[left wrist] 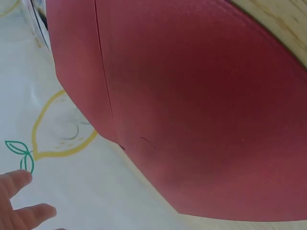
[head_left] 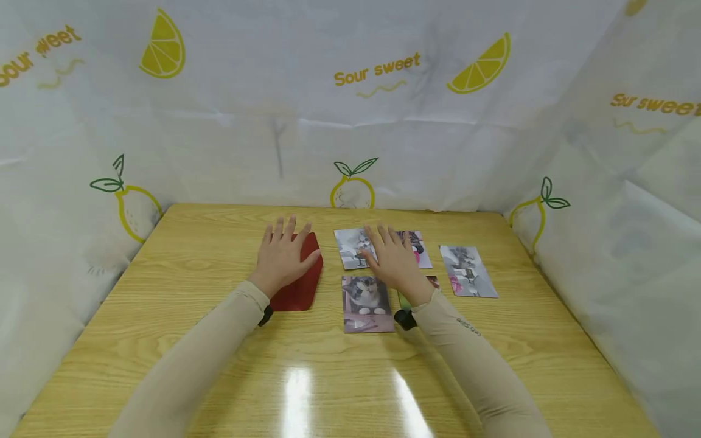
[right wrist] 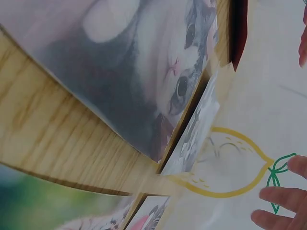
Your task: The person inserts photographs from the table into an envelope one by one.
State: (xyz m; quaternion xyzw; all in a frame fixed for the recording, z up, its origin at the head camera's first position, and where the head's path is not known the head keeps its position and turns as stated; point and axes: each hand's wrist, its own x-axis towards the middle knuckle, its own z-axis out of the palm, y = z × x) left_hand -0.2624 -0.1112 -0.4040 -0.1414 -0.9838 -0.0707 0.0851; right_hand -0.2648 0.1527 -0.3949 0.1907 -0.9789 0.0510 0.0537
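My left hand (head_left: 281,260) is held with fingers spread over a dark red paper envelope (head_left: 305,289); whether it touches the paper I cannot tell. Folded edges of the envelope show large in the left wrist view. Fingers likewise spread, my right hand (head_left: 395,263) is over a group of photo cards and grips nothing. Nearest me lies a card with a grey-and-white cat (head_left: 367,298). Behind it are a pale grey card (head_left: 348,250) and a card with a pink spot (head_left: 423,252), both partly covered by the hand. A greenish card (right wrist: 62,206) is mostly hidden under the right wrist.
Farther right, a separate grey photo card (head_left: 469,272) with a pink corner lies on the wooden table (head_left: 181,267). White lemon-print sheeting (head_left: 246,140) hangs behind the table and along both sides. Light glares off the near tabletop.
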